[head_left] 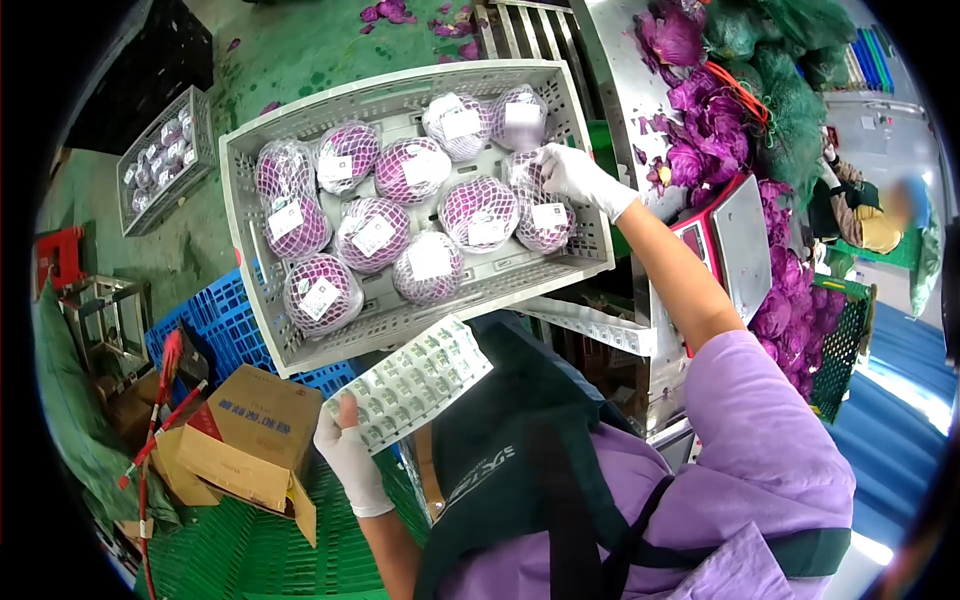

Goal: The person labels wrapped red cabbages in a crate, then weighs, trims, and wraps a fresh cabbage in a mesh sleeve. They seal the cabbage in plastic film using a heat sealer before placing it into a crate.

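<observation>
A grey plastic crate (420, 325) holds several purple cabbages, each in white foam netting, and most show a white label. My right hand (585, 180), in a white glove, reaches over the crate's right side. Its fingers are closed at a netted cabbage (522, 172) just above another labelled cabbage (546, 222); what they pinch, if anything, is too small to tell. Below the crate, my left hand (350, 455), also gloved, grips a sheet of stickers (415, 385) by its lower left corner, thumb on top.
Loose purple cabbages (710, 140) and leaves lie on a metal table (635, 150) at the right, beside a red-framed scale (740, 250). Lower left are an open cardboard box (255, 430) and a blue crate (205, 320). Another crate (165, 165) stands upper left. A person (875, 215) is far right.
</observation>
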`<state>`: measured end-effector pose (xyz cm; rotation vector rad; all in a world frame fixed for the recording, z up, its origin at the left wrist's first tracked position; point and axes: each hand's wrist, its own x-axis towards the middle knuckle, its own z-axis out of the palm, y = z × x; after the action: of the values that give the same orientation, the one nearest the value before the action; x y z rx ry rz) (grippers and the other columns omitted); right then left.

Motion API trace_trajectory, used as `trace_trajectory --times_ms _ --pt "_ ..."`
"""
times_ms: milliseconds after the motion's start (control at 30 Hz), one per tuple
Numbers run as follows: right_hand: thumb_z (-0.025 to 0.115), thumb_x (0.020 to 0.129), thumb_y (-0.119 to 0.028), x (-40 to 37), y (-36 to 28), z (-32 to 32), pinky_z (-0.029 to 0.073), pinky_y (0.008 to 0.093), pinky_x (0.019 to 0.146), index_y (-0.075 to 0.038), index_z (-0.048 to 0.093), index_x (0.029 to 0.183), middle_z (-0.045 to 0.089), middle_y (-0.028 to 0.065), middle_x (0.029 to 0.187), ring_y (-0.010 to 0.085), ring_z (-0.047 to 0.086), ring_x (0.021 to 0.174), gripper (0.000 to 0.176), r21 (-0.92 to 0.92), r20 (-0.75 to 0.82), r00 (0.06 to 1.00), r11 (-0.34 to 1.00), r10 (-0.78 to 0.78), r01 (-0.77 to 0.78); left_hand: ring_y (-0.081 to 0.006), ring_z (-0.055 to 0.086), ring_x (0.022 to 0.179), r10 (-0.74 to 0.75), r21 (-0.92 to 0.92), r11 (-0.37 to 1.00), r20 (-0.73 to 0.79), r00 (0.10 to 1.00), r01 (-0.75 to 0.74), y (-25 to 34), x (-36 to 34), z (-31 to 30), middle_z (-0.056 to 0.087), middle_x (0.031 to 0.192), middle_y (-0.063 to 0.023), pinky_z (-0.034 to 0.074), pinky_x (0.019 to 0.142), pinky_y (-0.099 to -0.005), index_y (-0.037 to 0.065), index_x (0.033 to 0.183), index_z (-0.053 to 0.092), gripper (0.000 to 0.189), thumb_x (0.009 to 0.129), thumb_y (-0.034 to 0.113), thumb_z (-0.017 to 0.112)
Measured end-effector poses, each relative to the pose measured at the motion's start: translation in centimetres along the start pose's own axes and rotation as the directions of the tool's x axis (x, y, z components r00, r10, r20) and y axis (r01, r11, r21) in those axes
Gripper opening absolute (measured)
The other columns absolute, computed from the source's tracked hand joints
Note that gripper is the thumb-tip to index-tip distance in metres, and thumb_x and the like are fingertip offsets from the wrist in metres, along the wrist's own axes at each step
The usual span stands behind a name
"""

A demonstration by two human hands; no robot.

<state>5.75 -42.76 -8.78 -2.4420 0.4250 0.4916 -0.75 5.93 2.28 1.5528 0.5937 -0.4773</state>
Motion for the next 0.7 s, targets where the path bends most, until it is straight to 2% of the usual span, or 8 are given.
trace_trajectory --times_ms 133,200,233,367,467,567,633,700 --pt "0.060 0.091 -0.013 1.1 2.4 3.2 0.050 0.0353 0.073 -0.003 0.060 0.100 0.056 0.0037 0.089 0.0178 0.054 0.077 0.014 0.728 0.175 0.966 0.636 0.190 -0.257 -0.0064 0.055 0.075 0.041 0.023 0.999 0.031 0.999 -0.042 0.2 -0.2 0.9 0.064 0.086 -0.0008 0.045 0.069 -0.0224 -0.002 0.096 0.064 0.018 0.097 0.016 0.059" --pt "0.050 0.098 -0.023 0.1 1.8 3.4 0.049 0.0380 0.078 -0.002 0.059 0.099 0.055 0.0053 0.092 0.0189 0.053 0.083 0.023 -0.110 -0.010 0.973 0.967 -0.232 0.229 -0.0061 0.054 0.075 0.064 0.116 0.991 0.038 0.997 -0.068 0.5 -0.4 1.2 0.064 0.087 -0.0010 0.045 0.069 -0.0221 -0.002 0.096 0.064 0.018 0.097 0.016 0.059" --pt "0.038 0.101 -0.029 0.1 0.9 4.1 0.049 0.0352 0.082 -0.001 0.057 0.108 0.064 0.0139 0.094 0.0269 0.061 0.089 0.035 0.473 0.030 0.987 0.868 0.156 -0.152 -0.0061 0.054 0.075 0.067 0.124 0.990 0.040 0.997 -0.072 0.6 -0.5 1.3 0.064 0.087 -0.0010 0.045 0.069 -0.0221 -0.002 0.096 0.064 0.018 0.097 0.016 0.059" --pt "0.037 0.101 -0.025 -1.0 1.1 4.4 0.048 0.0349 0.084 -0.001 0.057 0.112 0.063 0.0174 0.101 0.0281 0.060 0.090 0.033 0.256 -0.089 0.996 0.966 -0.001 0.024 -0.0060 0.055 0.075 0.058 0.091 0.994 0.026 0.998 -0.060 0.7 -0.9 1.7 0.065 0.086 -0.0008 0.045 0.069 -0.0222 -0.001 0.096 0.064 0.017 0.098 0.015 0.059" --pt "0.042 0.099 -0.025 -1.2 0.9 4.3 0.048 0.0378 0.086 -0.001 0.058 0.114 0.063 0.0192 0.109 0.0316 0.061 0.094 0.032 0.468 -0.010 0.977 0.864 0.215 -0.186 -0.0060 0.056 0.073 0.062 0.083 0.994 0.038 0.997 -0.065 0.5 -1.0 1.8 0.065 0.086 -0.0004 0.047 0.068 -0.0221 0.000 0.097 0.064 0.016 0.097 0.016 0.060" --pt "0.047 0.096 -0.024 -1.3 1.6 4.3 0.048 0.0423 0.086 -0.001 0.058 0.111 0.062 0.0202 0.110 0.0347 0.062 0.097 0.030 -0.111 -0.129 0.982 0.987 -0.135 0.121 -0.0057 0.057 0.072 0.082 0.095 0.992 0.051 0.995 -0.086 0.5 -1.1 2.1 0.066 0.085 0.0000 0.047 0.066 -0.0217 0.002 0.096 0.065 0.017 0.097 0.018 0.061" --pt "0.048 0.093 -0.021 -1.5 0.9 3.2 0.050 0.0448 0.082 -0.001 0.058 0.107 0.062 0.0214 0.106 0.0370 0.063 0.096 0.026 -0.570 -0.213 0.896 0.794 -0.390 0.209 -0.0055 0.056 0.071 0.094 0.112 0.989 0.059 0.994 -0.100 0.6 -1.2 2.2 0.065 0.085 0.0002 0.047 0.065 -0.0214 0.002 0.096 0.065 0.016 0.097 0.018 0.061" --pt "0.048 0.093 -0.018 -1.1 2.6 3.7 0.050 0.0444 0.080 -0.001 0.058 0.106 0.062 0.0213 0.105 0.0368 0.063 0.093 0.023 -0.514 -0.238 0.895 0.831 -0.379 0.215 -0.0052 0.055 0.070 0.122 0.123 0.984 0.071 0.990 -0.130 0.6 -1.4 2.3 0.065 0.084 0.0005 0.046 0.065 -0.0212 0.002 0.095 0.065 0.016 0.097 0.018 0.061"
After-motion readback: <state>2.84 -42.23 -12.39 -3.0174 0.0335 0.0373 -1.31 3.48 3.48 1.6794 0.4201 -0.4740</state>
